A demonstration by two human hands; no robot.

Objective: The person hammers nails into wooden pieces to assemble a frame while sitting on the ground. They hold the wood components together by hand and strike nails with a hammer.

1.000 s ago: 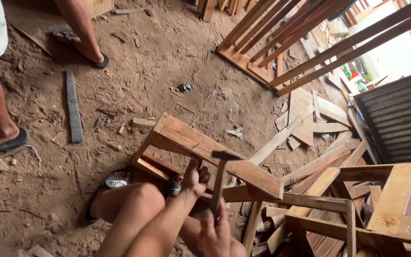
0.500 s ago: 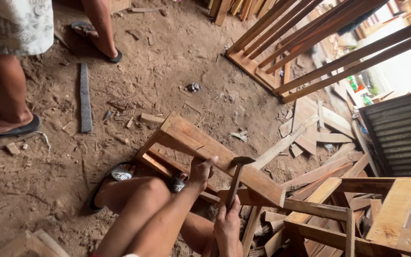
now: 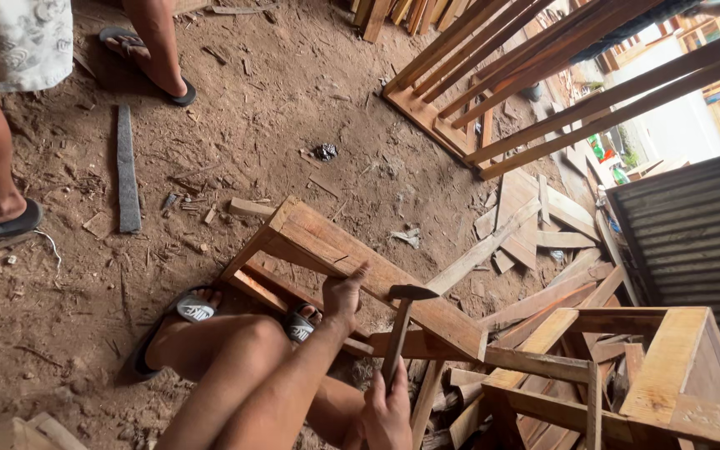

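head view: the right hand [image 3: 387,410] is closed around the wooden handle of a hammer [image 3: 400,329], its dark head raised just right of the left hand [image 3: 345,293], whose fingers pinch something too small to tell against a tilted wooden frame [image 3: 352,258]. the frame rests on the dirt floor [image 3: 277,108], the person's sandalled feet beneath it; another person's legs stand far left.
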